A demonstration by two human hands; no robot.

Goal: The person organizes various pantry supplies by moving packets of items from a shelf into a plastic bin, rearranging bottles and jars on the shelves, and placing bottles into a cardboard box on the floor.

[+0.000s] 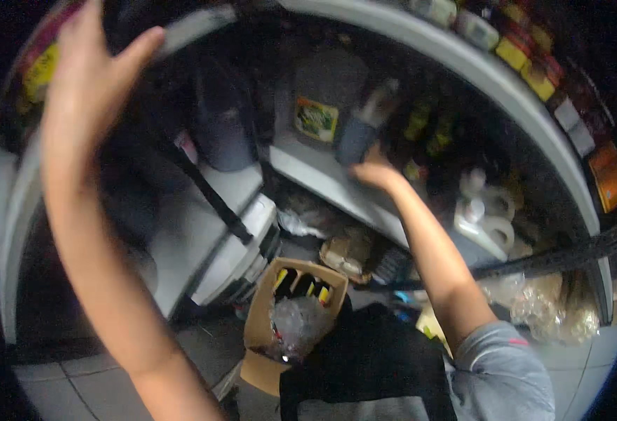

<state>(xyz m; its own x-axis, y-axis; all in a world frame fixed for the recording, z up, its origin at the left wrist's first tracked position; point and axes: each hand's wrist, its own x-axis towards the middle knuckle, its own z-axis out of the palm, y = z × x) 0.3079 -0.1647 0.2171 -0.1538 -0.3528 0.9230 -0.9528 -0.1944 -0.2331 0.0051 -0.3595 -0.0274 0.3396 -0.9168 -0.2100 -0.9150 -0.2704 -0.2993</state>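
My right hand (377,170) reaches into the lower shelf, its fingers closed around the lower part of a grey-blue, bottle-like container (356,139). The container tilts to the right, and blur hides its exact kind. Just left of it stands a large jug (328,84) with a yellow and green label. Up at the left, my left hand (87,70) is raised by the pale edge of the upper shelf (199,28). Its thumb stretches away from the palm; the fingertips run out at the top of the picture. I see nothing in that hand.
An open cardboard box (258,316) with dark, yellow-labelled bottles and clear plastic sits on the floor below. White jugs (487,224) stand on the shelf at right. A dark bucket-like container (225,133) is at left. Clear-wrapped packages (547,302) lie at lower right.
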